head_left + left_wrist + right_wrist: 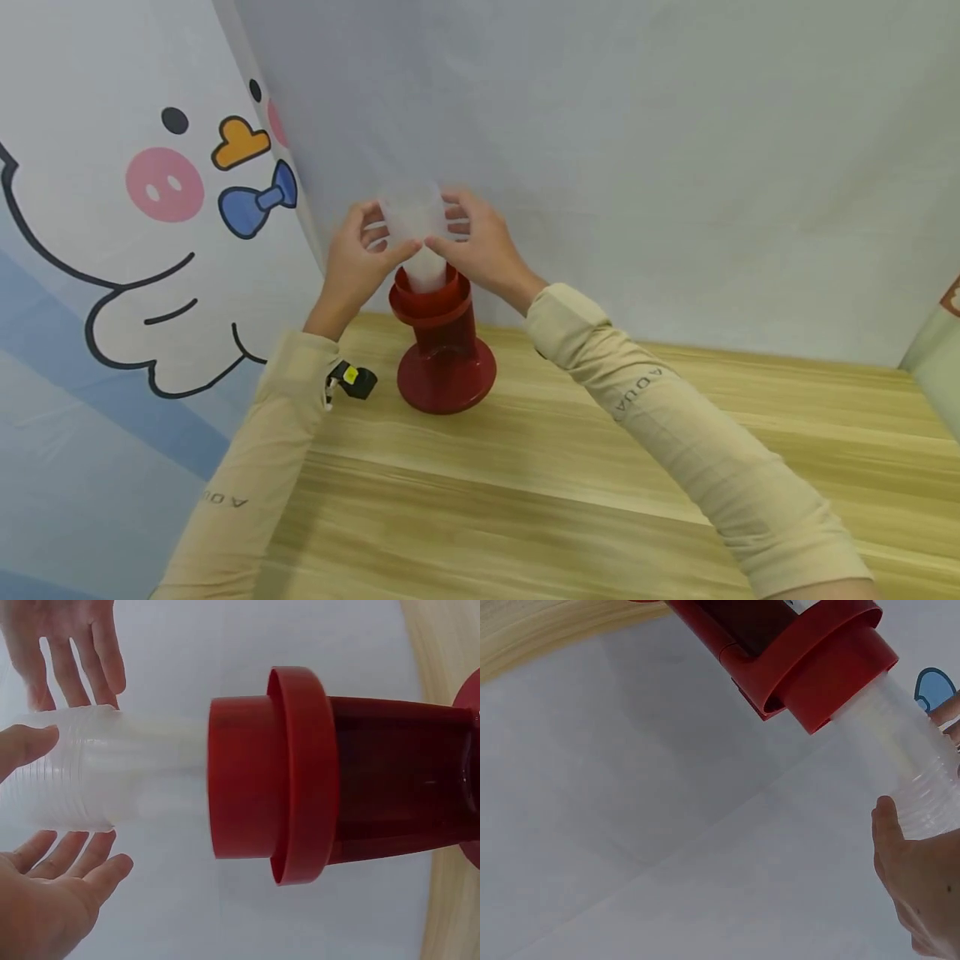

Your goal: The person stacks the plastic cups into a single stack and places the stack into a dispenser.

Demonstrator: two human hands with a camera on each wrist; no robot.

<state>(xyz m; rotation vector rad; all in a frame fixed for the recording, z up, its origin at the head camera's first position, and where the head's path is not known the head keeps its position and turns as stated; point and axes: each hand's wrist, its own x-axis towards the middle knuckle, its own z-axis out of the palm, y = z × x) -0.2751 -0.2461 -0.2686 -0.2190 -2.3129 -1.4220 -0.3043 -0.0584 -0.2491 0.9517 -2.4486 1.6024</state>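
Note:
A stack of clear plastic cups [415, 218] stands upright with its lower end inside the mouth of a red cup dispenser [447, 371]. My left hand [356, 260] holds the stack from the left, its thumb in front and fingers curved around the side. From the right, my right hand [483, 248] grips it the same way, and the two thumbs almost meet. The left wrist view shows the ribbed rims of the cups [94, 769] between both hands, outside the red collar [304, 776]. Part of the right hand's fingers are hidden behind the cups in the right wrist view.
The dispenser's round base rests on a wood-grain table [480, 500] close to a pale cloth wall [637, 167]. A cartoon-printed curtain [97, 217] hangs at the left. Beside the left cuff is a small black object [362, 383] with a yellow patch.

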